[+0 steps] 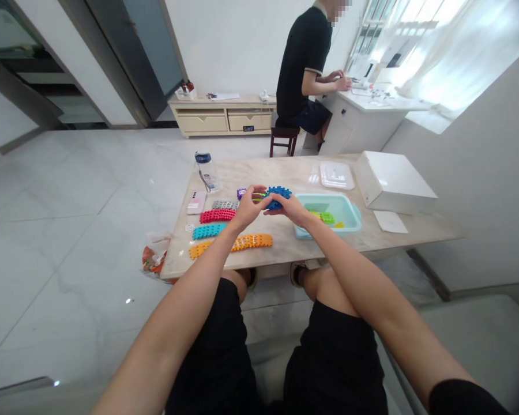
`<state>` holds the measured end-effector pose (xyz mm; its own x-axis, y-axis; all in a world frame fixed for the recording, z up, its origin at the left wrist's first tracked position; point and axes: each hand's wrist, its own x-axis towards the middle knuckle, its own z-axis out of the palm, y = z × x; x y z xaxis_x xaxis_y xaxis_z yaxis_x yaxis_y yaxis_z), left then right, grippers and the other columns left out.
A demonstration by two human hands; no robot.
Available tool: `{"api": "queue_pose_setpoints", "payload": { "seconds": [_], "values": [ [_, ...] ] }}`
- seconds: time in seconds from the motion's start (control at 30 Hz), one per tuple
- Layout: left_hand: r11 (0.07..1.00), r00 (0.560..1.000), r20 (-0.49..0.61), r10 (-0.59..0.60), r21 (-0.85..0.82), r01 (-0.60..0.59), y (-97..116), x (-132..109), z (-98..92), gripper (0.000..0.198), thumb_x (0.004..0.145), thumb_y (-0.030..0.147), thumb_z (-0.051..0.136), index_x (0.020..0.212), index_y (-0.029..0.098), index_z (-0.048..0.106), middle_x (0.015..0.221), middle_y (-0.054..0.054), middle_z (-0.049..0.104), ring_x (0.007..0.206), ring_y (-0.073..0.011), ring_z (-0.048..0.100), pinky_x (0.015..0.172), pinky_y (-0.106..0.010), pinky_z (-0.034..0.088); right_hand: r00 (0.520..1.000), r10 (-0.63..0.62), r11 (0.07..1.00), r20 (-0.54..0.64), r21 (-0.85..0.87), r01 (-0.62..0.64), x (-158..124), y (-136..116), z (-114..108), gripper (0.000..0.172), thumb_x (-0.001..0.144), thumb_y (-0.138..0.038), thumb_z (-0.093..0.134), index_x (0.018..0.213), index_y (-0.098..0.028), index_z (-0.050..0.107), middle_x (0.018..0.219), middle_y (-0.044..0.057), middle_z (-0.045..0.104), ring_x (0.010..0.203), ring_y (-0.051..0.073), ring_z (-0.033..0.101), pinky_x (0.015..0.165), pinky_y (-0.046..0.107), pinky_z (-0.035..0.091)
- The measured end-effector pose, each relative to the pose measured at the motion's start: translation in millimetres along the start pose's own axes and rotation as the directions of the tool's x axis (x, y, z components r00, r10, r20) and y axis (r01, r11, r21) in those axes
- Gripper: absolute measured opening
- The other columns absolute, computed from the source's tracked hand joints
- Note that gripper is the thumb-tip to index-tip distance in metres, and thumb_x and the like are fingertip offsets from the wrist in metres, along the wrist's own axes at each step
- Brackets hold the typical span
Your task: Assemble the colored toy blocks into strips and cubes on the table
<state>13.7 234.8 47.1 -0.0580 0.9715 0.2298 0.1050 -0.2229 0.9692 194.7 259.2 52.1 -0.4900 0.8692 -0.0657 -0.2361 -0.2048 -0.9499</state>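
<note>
Above the middle of the table, my right hand (285, 208) is closed round a bunch of blue toothed pieces (278, 195). My left hand (251, 206) touches the same blue pieces from the left, its fingers curled. Green and purple pieces (241, 193) show just behind my left hand. To the left lie rows of joined pieces: grey (225, 204), red (216, 215), teal (208, 231) and orange (254, 241). My left forearm hides part of the rows. A light teal bin (353, 221) at the right holds green and yellow pieces (326, 217).
A bottle (207, 173) and a pink phone (196, 203) stand at the table's left. A clear lid (336, 174), a white box (393, 181) and a white sheet (390, 222) are at the right. Another person (305, 63) sits at a far desk.
</note>
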Motion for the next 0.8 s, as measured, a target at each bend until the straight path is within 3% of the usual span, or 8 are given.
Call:
{"api": "queue_pose_setpoints", "payload": {
  "seconds": [0.1, 0.23, 0.33, 0.43, 0.5, 0.6, 0.8],
  "values": [
    [0.947, 0.993, -0.007, -0.114, -0.304, 0.106, 15.4, 3.0, 0.5, 0.043, 0.093, 0.053, 0.073, 0.122, 0.022, 0.072, 0.136, -0.011, 0.074, 0.124, -0.0276, 0.070, 0.104, -0.040, 0.057, 0.997, 0.008, 0.996, 0.078, 0.087, -0.015, -2.6, -9.7, 19.6, 0.028, 0.097, -0.035, 0.078, 0.119, -0.019, 0.075, 0.103, 0.008, 0.085, 0.090, 0.023, 0.082, 0.084, 0.039, 0.072],
    [0.787, 0.973, 0.100, -0.210, -0.573, 0.229, 30.1, -0.1, 1.1, 0.048, 0.096, 0.058, 0.061, 0.119, 0.019, 0.077, 0.140, -0.012, 0.076, 0.133, -0.0314, 0.069, 0.114, -0.044, 0.055, 0.967, 0.150, 0.983, 0.204, 0.078, -0.169, -7.5, -15.1, 43.2, 0.026, 0.098, -0.029, 0.074, 0.120, -0.017, 0.071, 0.095, 0.009, 0.084, 0.082, 0.022, 0.081, 0.080, 0.038, 0.072],
    [0.747, 0.956, 0.207, -0.209, -0.597, 0.293, 34.0, -6.6, -1.1, 0.053, 0.093, 0.060, 0.062, 0.117, 0.016, 0.080, 0.128, -0.014, 0.081, 0.128, -0.0344, 0.073, 0.116, -0.049, 0.054, 0.940, 0.254, 0.958, 0.227, 0.072, -0.276, -9.0, -14.9, 51.3, 0.020, 0.102, -0.028, 0.067, 0.119, -0.017, 0.069, 0.087, 0.009, 0.083, 0.073, 0.020, 0.079, 0.075, 0.034, 0.070],
    [0.801, 0.947, 0.258, -0.192, -0.516, 0.303, 31.9, -10.8, -3.4, 0.047, 0.089, 0.055, 0.068, 0.112, 0.016, 0.082, 0.121, -0.014, 0.084, 0.124, -0.0345, 0.075, 0.113, -0.048, 0.056, 0.940, 0.308, 0.933, 0.143, 0.145, -0.328, -8.1, -13.9, 53.6, 0.014, 0.100, -0.024, 0.069, 0.113, -0.019, 0.067, 0.086, 0.007, 0.081, 0.072, 0.019, 0.078, 0.069, 0.031, 0.069],
    [0.853, 0.960, 0.203, -0.193, -0.449, 0.266, 28.2, -10.7, -3.1, 0.038, 0.089, 0.049, 0.069, 0.107, 0.017, 0.082, 0.118, -0.013, 0.084, 0.122, -0.0321, 0.076, 0.110, -0.044, 0.058, 0.939, 0.336, 0.913, 0.073, 0.219, -0.344, -6.0, -11.9, 55.3, 0.012, 0.099, -0.021, 0.071, 0.109, -0.021, 0.065, 0.086, 0.005, 0.079, 0.073, 0.019, 0.077, 0.068, 0.031, 0.068],
    [0.913, 0.972, 0.008, -0.235, -0.341, 0.224, 21.0, -7.3, -0.4, 0.030, 0.091, 0.042, 0.065, 0.099, 0.017, 0.081, 0.109, -0.011, 0.084, 0.111, -0.0271, 0.078, 0.102, -0.039, 0.061, 0.935, 0.355, 0.889, -0.008, 0.311, -0.335, -0.9, -5.4, 62.1, 0.009, 0.102, -0.022, 0.069, 0.109, -0.023, 0.064, 0.090, 0.004, 0.079, 0.072, 0.017, 0.076, 0.072, 0.032, 0.068],
    [0.962, 0.933, -0.254, -0.255, -0.163, 0.219, 4.7, -1.2, 4.9, 0.026, 0.095, 0.037, 0.061, 0.089, 0.018, 0.078, 0.097, -0.007, 0.081, 0.096, -0.0216, 0.074, 0.090, -0.032, 0.059, 0.931, 0.323, 0.871, -0.168, 0.438, -0.224, 10.9, 11.7, 85.3, 0.011, 0.108, -0.031, 0.061, 0.106, -0.023, 0.067, 0.084, 0.001, 0.077, 0.073, 0.016, 0.073, 0.071, 0.027, 0.064]
  ]
}}
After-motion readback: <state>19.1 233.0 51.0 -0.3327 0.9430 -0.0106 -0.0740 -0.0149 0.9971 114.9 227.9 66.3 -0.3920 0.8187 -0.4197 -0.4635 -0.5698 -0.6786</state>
